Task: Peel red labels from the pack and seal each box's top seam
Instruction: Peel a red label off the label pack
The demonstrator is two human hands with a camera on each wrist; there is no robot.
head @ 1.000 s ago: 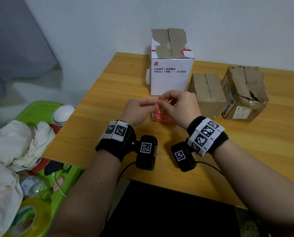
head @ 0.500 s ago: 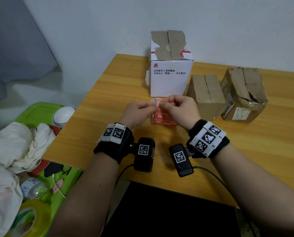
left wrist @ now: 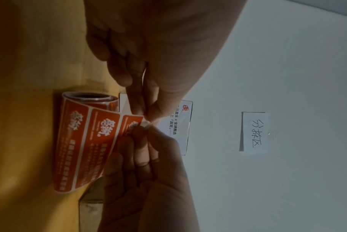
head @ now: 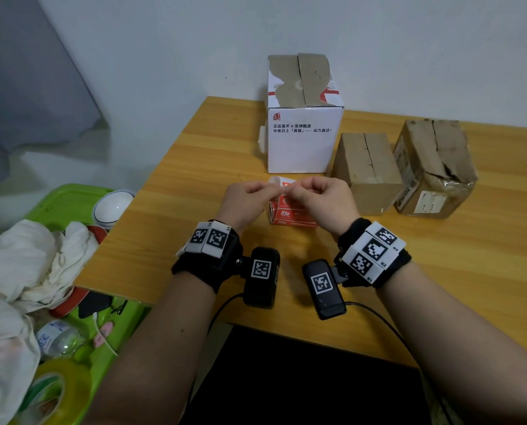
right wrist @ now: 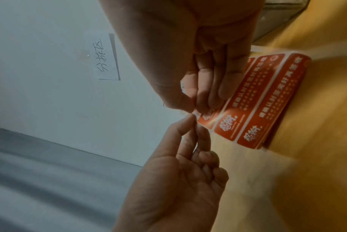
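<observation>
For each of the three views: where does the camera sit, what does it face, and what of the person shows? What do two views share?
Head: worn on the head, looking down at the table and three boxes; both forearms, left hand, right hand.
Left wrist: along the left hand at the label roll and wall; right hand opposite.
Right wrist: along the right hand at the roll; left hand opposite.
Shared: both wrist views show the wall note.
</observation>
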